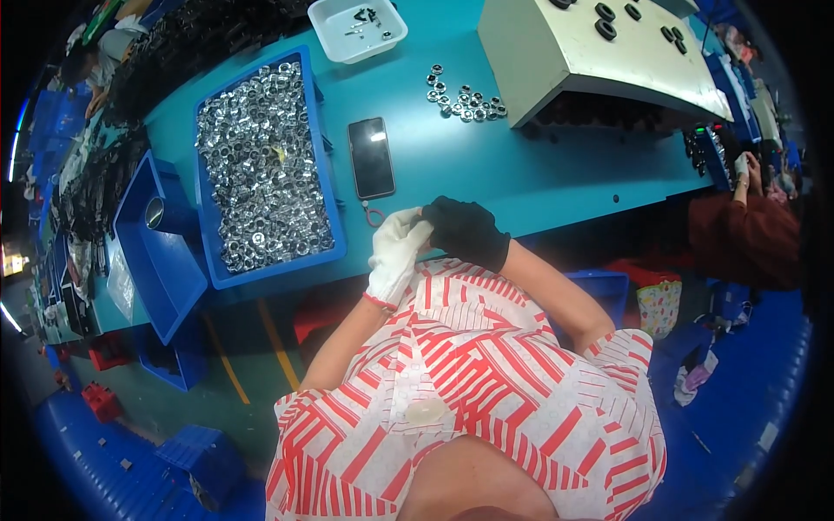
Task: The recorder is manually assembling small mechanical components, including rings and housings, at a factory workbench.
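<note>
My left hand [396, 253], in a white glove, meets my right hand [466, 232], in a black glove, at the table's near edge. The fingers of both are closed and pressed together, and whatever they hold is hidden between them. Just beyond lies a dark smartphone [371, 158] with a reddish loop strap [373, 215] close to my left fingers. To the left, a blue bin [205, 227] is filled with shiny metal rings [265, 165]. Several similar metal pieces [469, 106] are grouped loosely on the teal table [426, 161] farther off.
A white tray [328, 39] with small black and metal parts stands at the far side. At right, a cream stand [556, 52] carries black rings [605, 29]. An empty-looking blue bin [165, 269] tilts at the left edge. Another person [745, 226] works at far right.
</note>
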Demonstrator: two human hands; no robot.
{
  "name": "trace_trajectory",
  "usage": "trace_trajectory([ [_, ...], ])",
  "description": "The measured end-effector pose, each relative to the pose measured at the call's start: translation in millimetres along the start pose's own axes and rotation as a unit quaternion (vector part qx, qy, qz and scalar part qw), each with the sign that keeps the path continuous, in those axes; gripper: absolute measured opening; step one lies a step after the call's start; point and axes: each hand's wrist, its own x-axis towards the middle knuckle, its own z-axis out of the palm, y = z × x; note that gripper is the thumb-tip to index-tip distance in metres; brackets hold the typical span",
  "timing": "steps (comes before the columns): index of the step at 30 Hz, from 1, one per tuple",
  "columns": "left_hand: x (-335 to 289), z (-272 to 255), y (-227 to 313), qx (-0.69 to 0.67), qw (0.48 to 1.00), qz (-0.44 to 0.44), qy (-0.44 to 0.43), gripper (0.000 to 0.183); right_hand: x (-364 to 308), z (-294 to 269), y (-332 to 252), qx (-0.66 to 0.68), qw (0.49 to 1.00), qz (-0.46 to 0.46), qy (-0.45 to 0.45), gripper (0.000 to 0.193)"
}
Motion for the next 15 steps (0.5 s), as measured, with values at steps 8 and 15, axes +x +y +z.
trace_trajectory([
  [8,8,-10,-6,-0.068,0.996,-0.022,-0.048,0.041,1,-7,17,0.076,0.996,0.031,-0.038,0.037],
  [15,21,-20,-8,-0.179,0.977,-0.059,-0.103,0.041,5,-8,21,0.279,0.954,0.094,-0.059,0.048],
])
